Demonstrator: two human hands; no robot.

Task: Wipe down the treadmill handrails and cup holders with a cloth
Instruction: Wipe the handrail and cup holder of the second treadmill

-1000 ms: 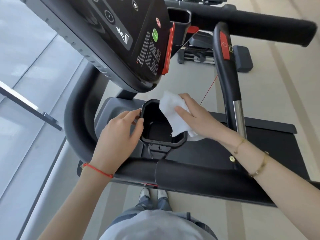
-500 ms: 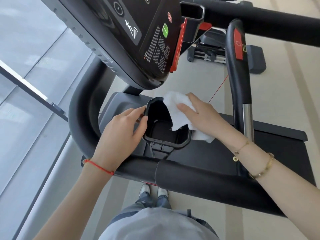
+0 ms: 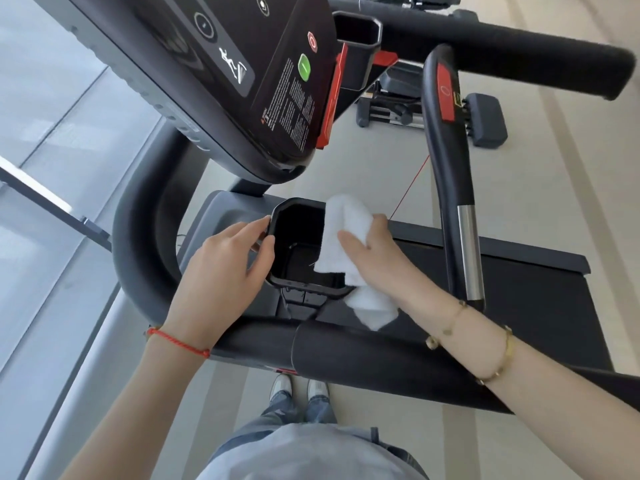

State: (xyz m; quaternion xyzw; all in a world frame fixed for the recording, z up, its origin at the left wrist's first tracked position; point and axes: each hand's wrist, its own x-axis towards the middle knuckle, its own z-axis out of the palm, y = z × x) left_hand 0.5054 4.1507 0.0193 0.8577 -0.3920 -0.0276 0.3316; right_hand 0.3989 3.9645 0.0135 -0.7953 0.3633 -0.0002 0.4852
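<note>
A black cup holder [image 3: 298,237] sits below the treadmill console. My left hand [image 3: 225,268] grips its left rim, thumb and fingers on the edge. My right hand [image 3: 374,254] holds a white cloth [image 3: 346,233] draped over the holder's right rim, one part hanging inside the cup, another hanging outside below the rim. A padded black handrail [image 3: 381,362] runs across in front of me, under both wrists. A curved inner handrail [image 3: 446,157] with a metal sensor strip stands to the right. A second cup holder [image 3: 356,39] sits at the top beside the console.
The console [image 3: 242,71] overhangs the cup holder from the upper left. Another long handrail [image 3: 502,53] crosses the top right. The treadmill belt [image 3: 540,306] lies to the right. A weight bench [image 3: 485,116] stands on the floor beyond. A glass wall is at left.
My right hand has shifted the cloth along the holder's right rim, with more cloth now hanging outside below it. My left hand stays on the left rim. The view moved slightly.
</note>
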